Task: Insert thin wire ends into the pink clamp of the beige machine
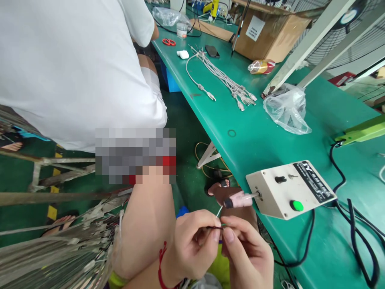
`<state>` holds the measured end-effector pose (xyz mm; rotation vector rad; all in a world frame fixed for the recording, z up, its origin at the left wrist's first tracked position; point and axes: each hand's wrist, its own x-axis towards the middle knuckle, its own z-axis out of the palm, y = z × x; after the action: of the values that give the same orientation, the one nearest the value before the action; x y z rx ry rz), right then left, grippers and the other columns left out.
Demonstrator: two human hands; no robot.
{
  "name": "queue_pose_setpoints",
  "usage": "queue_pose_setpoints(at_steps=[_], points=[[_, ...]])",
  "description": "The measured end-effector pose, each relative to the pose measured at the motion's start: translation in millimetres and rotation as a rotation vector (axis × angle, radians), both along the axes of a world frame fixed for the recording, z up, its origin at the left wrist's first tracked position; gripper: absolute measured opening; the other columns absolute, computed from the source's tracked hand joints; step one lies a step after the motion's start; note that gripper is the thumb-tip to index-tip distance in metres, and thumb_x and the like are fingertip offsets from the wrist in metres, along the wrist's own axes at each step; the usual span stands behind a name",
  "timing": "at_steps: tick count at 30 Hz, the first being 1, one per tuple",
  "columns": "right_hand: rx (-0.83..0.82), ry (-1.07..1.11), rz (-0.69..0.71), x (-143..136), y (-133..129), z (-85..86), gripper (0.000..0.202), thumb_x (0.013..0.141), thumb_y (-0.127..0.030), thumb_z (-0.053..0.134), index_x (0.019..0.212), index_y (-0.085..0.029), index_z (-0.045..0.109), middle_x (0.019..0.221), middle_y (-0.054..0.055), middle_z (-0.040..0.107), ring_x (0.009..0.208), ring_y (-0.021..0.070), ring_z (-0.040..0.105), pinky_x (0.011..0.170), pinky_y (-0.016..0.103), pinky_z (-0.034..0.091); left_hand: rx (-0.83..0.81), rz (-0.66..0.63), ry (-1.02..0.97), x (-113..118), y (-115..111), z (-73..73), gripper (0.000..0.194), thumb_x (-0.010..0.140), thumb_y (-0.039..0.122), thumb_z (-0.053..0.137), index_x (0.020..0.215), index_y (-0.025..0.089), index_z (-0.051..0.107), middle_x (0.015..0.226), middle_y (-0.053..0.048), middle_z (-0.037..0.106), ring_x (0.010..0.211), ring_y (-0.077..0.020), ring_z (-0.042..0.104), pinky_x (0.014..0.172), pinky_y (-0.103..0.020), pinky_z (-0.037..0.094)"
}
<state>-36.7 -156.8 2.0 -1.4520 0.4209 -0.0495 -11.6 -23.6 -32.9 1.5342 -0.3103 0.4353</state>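
Thin wires (pixel 219 211), one pale and others dark, run between the fingertips of both hands, low in the view. My left hand (pixel 197 243), with a red string bracelet at the wrist, pinches them between thumb and forefinger. Right beside it, my right hand (pixel 246 249) is closed in a pinch on the same wires, the fingertips of the two hands nearly touching. Just above the hands, a pinkish spindle with a black tip (pixel 239 200) sticks out of a beige control box (pixel 290 190) with a green button, at the table's edge.
The green table (pixel 240 148) bears a bundle of grey cables (pixel 222 78), a plastic bag (pixel 287 108), a bottle (pixel 261 66), a phone (pixel 212 51), red scissors (pixel 169 42) and a cardboard box (pixel 267 32). A person in white (pixel 81 68) sits at the left. Many cables (pixel 69 257) hang lower left.
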Motion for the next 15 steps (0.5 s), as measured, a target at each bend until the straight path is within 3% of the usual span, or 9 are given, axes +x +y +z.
queue_pose_setpoints(at_steps=[3, 7, 11, 15], points=[[0.138, 0.028, 0.098, 5, 0, -11.1, 0.028, 0.091, -0.051, 0.1, 0.095, -0.025, 0.094, 0.059, 0.001, 0.066, 0.052, 0.0136, 0.055, 0.049, 0.022, 0.045, -0.04, -0.023, -0.068, 4, 0, 3.5, 0.018, 0.118, 0.037, 0.06, 0.113, 0.025, 0.073, 0.069, -0.002, 0.067, 0.056, -0.017, 0.061, 0.056, -0.027, 0.054], [0.237, 0.08, 0.128, 12, -5, -6.5, 0.033, 0.09, -0.053, 0.1, 0.086, -0.022, 0.091, 0.06, 0.0, 0.065, 0.049, 0.0084, 0.043, 0.046, 0.019, 0.035, -0.129, -0.07, -0.026, 6, 0, 5.0, 0.018, 0.121, 0.034, 0.06, 0.114, 0.025, 0.074, 0.077, -0.002, 0.074, 0.065, -0.0159, 0.071, 0.063, -0.023, 0.059], [0.253, 0.065, 0.094, 22, 4, 6.5, 0.04, 0.082, -0.056, 0.104, 0.079, -0.02, 0.088, 0.062, 0.003, 0.069, 0.053, 0.0114, 0.054, 0.053, 0.021, 0.049, -0.207, -0.121, 0.048, 2, -1, 1.2, 0.013, 0.12, 0.031, 0.064, 0.12, 0.024, 0.074, 0.084, -0.003, 0.079, 0.065, -0.0144, 0.076, 0.061, -0.019, 0.058], [0.256, 0.065, 0.073, 27, 8, 7.7, 0.039, 0.08, -0.056, 0.105, 0.077, -0.021, 0.087, 0.067, 0.005, 0.073, 0.057, 0.0145, 0.062, 0.056, 0.024, 0.057, -0.166, -0.133, 0.076, 0, -2, -3.7, 0.018, 0.116, 0.036, 0.068, 0.105, 0.022, 0.073, 0.071, -0.001, 0.072, 0.055, -0.0135, 0.064, 0.054, -0.021, 0.05]])
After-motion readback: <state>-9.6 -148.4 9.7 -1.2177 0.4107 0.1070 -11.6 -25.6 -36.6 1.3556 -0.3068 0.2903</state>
